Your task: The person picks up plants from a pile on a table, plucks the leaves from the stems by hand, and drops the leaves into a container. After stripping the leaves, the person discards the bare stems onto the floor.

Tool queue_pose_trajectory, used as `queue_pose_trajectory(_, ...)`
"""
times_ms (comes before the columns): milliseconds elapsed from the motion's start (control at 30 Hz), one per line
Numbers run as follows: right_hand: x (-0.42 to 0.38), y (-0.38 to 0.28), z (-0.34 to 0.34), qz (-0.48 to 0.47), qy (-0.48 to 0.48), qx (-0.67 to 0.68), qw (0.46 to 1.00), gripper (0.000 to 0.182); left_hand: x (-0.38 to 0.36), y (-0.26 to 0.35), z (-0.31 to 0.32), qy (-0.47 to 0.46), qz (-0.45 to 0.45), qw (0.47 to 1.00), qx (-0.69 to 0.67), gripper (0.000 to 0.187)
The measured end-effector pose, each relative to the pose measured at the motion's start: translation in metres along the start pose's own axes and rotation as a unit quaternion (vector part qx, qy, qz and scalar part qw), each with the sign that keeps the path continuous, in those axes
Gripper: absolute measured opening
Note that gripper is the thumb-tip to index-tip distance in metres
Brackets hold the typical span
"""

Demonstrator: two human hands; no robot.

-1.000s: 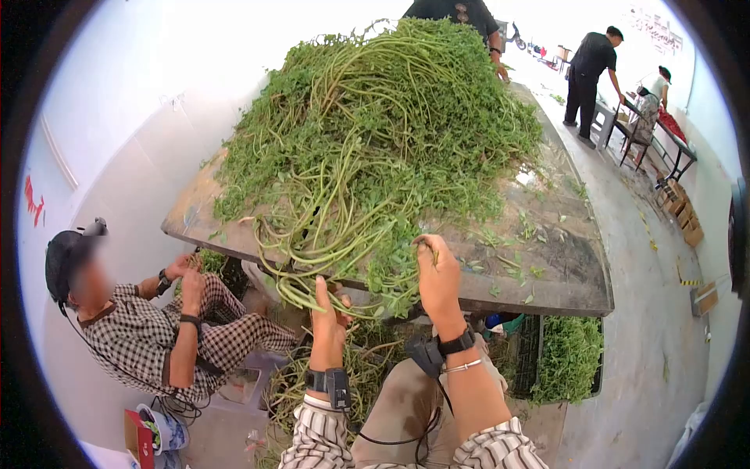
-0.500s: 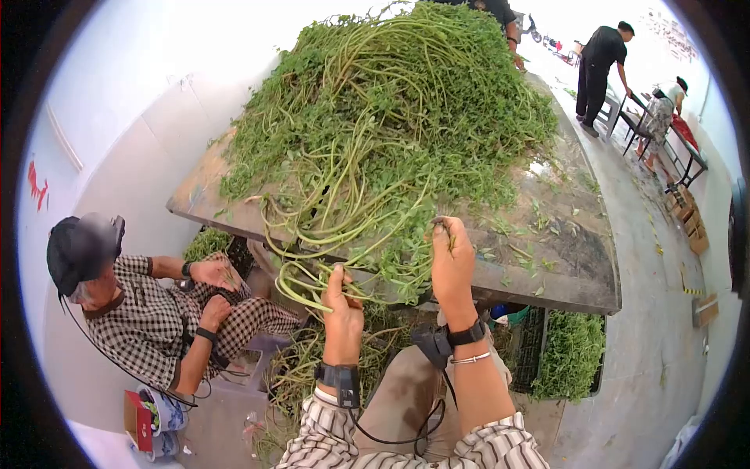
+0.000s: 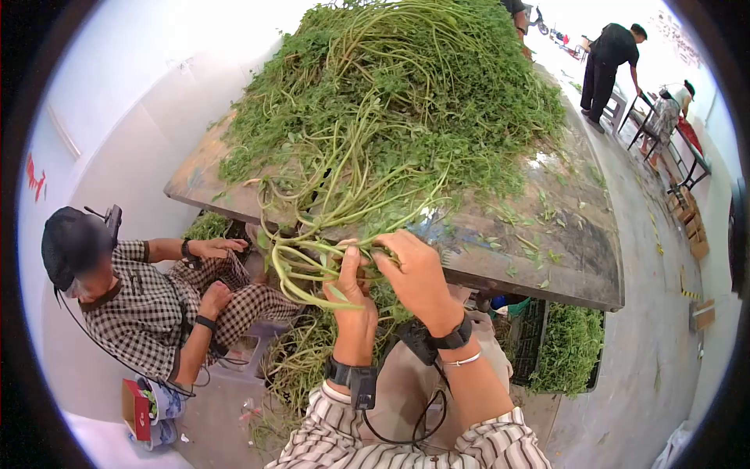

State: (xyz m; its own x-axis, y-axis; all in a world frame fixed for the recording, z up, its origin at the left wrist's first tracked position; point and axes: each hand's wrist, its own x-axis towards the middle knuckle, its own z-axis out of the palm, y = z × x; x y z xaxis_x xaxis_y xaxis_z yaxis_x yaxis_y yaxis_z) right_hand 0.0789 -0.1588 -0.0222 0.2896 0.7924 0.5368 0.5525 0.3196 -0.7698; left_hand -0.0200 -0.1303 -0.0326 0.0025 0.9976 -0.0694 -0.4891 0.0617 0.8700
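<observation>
Long green plant stems curl over the near edge of the table, and my left hand is closed around them. Close beside it, my right hand pinches at the same stems, its fingertips almost touching my left thumb. What exactly lies between the right fingertips is partly hidden by the fingers. Beyond both hands, a large heap of leafy green stems covers much of the wooden table.
A seated person in a checked shirt is at the left. Below the table are loose stems and a black crate of greens. Two people stand or bend at the far right, near a dark bench. Loose leaves lie on the tabletop.
My right hand has moved left and down, from apart over the table edge to beside my left hand. The left hand has shifted slightly right and up. The seated person's hand has lowered.
</observation>
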Motion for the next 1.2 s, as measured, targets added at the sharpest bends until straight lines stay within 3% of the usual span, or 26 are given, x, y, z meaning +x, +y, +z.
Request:
queue_pose_trajectory(633, -0.006, -0.005, 0.004, -0.007, 0.057, -0.053, 0.997, 0.018, -0.008, -0.007, 0.002, -0.023, 0.012, 1.0, 0.0, 0.021)
queue_pose_trajectory(800, -0.001, -0.003, -0.004, 0.051, 0.106, 0.027, 0.993, 0.016, -0.009, 0.005, 0.006, 0.02, 0.045, 0.998, 0.037, 0.023)
queue_pose_trajectory(867, -0.001, 0.002, -0.014, 0.128, 0.128, 0.112, 0.977, 0.01, 0.001, 0.001, -0.008, 0.015, 0.045, 0.999, -0.02, 0.019)
queue_pose_trajectory(1000, -0.002, 0.005, -0.035, 0.161, 0.138, 0.253, 0.944, 0.008, 0.002, 0.005, -0.016, 0.003, 0.053, 0.996, -0.072, 0.017)
queue_pose_trajectory(1100, -0.004, 0.003, -0.046, 0.198, 0.138, 0.264, 0.934, 0.01, 0.001, 0.005, -0.019, 0.012, 0.051, 0.994, -0.096, 0.018)
queue_pose_trajectory(1200, -0.004, 0.014, -0.044, 0.13, 0.15, 0.142, 0.97, 0.013, 0.0, 0.008, -0.021, 0.026, 0.052, 0.994, -0.095, 0.017)
